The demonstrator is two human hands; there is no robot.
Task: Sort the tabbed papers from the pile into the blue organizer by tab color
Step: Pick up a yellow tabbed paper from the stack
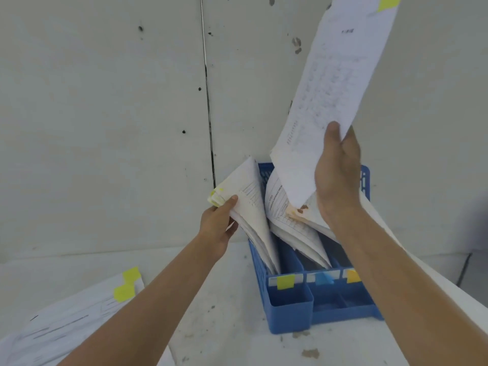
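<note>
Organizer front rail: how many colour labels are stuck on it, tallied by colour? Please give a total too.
Yellow label: 1
Blue label: 1
Orange label: 1
Total: 3, one at the front of each paper slot of the blue organizer.

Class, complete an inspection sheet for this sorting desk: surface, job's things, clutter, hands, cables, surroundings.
Surface: white table, stained.
Job's things: blue organizer labelled yellow, blue, orange; pile at lower left showing yellow tabs.
Clutter: nothing seen.
Hands: left hand grips papers in the yellow slot; right hand holds up a yellow-tabbed sheet.
Cables: nothing seen.
Surroundings: pale wall, dark marks, vertical seam.
</note>
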